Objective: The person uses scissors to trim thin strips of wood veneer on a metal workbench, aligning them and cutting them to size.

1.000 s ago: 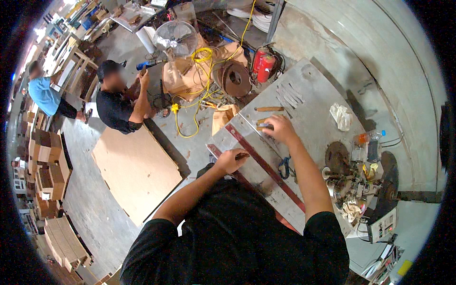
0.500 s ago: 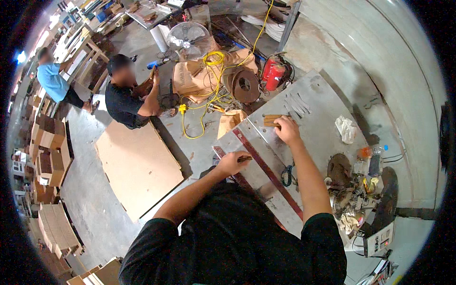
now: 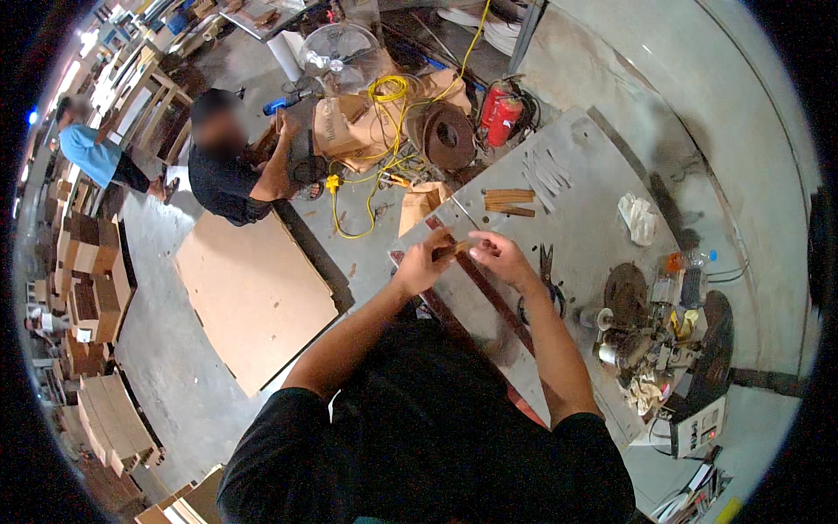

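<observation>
— What could trip us up?
— Our left grip (image 3: 423, 265) is closed round a small brown strip (image 3: 459, 249); loosened fingers could drop it. We can't tell whether our right grip (image 3: 504, 259), just beside, holds anything
— And since earlier?
— Our right grip has left the other strips (image 3: 508, 201) on the worktop (image 3: 599, 179)

Grips a brown strip (image 3: 457, 249) in the left hand (image 3: 424, 264), above the left end of the grey worktable (image 3: 598, 179). Curls the right hand (image 3: 504, 260) just beside, over the worktable too. Has loose brown strips (image 3: 509, 202), thin grey strips (image 3: 547, 175), dark red bars (image 3: 497, 306) and black scissors (image 3: 546, 262) lying on the worktable, red fire extinguishers (image 3: 504, 120) beyond it, a black-clad co-worker (image 3: 229, 170) well to its left.
</observation>
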A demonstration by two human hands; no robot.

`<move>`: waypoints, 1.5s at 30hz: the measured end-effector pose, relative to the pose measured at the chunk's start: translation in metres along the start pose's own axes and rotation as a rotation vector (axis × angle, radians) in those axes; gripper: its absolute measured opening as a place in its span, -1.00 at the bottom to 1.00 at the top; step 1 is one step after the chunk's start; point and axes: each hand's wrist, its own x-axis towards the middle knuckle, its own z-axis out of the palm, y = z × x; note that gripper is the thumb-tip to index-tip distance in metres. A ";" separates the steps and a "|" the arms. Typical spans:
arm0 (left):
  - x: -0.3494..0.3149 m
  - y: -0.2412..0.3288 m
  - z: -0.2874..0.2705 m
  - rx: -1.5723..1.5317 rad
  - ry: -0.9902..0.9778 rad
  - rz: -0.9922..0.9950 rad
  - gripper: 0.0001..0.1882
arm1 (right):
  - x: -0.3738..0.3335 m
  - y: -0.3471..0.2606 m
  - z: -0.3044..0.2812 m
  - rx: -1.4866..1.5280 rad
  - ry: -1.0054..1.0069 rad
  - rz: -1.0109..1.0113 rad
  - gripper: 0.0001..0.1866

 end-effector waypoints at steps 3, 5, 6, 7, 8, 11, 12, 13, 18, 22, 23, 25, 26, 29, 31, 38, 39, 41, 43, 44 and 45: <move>0.005 0.006 0.001 -0.225 -0.086 0.050 -0.42 | -0.013 -0.001 0.018 0.019 0.083 -0.061 -0.59; 0.007 0.008 0.003 -0.222 -0.142 0.042 -0.45 | -0.011 0.009 0.027 0.143 0.143 -0.094 -0.63; 0.007 0.008 0.002 -0.219 -0.166 0.036 -0.47 | -0.013 0.007 0.027 0.189 0.184 -0.067 -0.65; 0.006 0.008 0.001 -0.201 -0.189 0.034 -0.51 | -0.017 0.004 0.027 0.235 0.223 -0.041 -0.68; 0.007 0.007 0.000 -0.182 -0.215 0.036 -0.55 | -0.020 -0.002 0.026 0.282 0.268 -0.016 -0.70; 0.004 0.001 -0.007 -0.261 -0.265 -0.070 -0.63 | -0.021 0.016 0.017 0.292 0.459 0.071 -0.75; 0.002 0.000 -0.009 -0.307 -0.279 -0.125 -0.65 | -0.020 0.023 0.016 0.331 0.520 0.055 -0.75; 0.003 -0.002 -0.011 -0.281 -0.262 -0.124 -0.66 | -0.021 0.029 0.011 0.358 0.535 0.060 -0.76; 0.013 -0.030 -0.003 -0.318 -0.148 -0.033 -0.68 | -0.016 0.038 -0.006 0.367 0.644 0.098 -0.77; 0.053 -0.002 0.018 0.052 -0.101 -0.025 -0.64 | -0.007 0.074 -0.042 0.039 0.784 0.114 -0.73; 0.062 0.000 0.026 0.030 -0.068 -0.074 -0.63 | -0.002 0.075 -0.049 -0.077 0.804 0.120 -0.71; 0.081 -0.007 0.041 -0.021 0.021 -0.171 -0.62 | 0.001 0.060 -0.054 -0.323 0.793 0.086 -0.70; 0.091 -0.017 0.048 -0.181 -0.034 -0.310 -0.61 | 0.002 0.058 -0.057 -0.530 0.787 0.024 -0.70; 0.108 -0.024 0.065 0.149 0.034 -0.246 -0.65 | 0.007 0.055 -0.064 -0.748 0.726 0.044 -0.68; 0.114 -0.029 0.072 0.102 0.054 -0.225 -0.70 | 0.009 0.054 -0.066 -0.746 0.709 0.060 -0.68; 0.113 -0.026 0.063 0.137 -0.016 -0.343 -0.68 | 0.000 0.046 -0.064 -0.854 0.710 -0.021 -0.67; 0.113 -0.022 0.060 0.113 -0.033 -0.370 -0.66 | 0.000 0.045 -0.066 -0.882 0.685 -0.030 -0.65; 0.115 -0.025 0.061 0.029 -0.044 -0.371 -0.64 | 0.006 0.051 -0.067 -0.905 0.710 -0.106 -0.67; 0.116 -0.030 0.062 0.028 -0.030 -0.363 -0.63 | 0.017 0.046 -0.071 -0.924 0.678 -0.124 -0.69; 0.117 -0.029 0.061 0.070 -0.013 -0.354 -0.63 | 0.024 0.044 -0.073 -0.946 0.659 -0.165 -0.70; 0.117 -0.025 0.060 0.112 0.005 -0.346 -0.63 | 0.031 0.041 -0.075 -0.968 0.639 -0.206 -0.71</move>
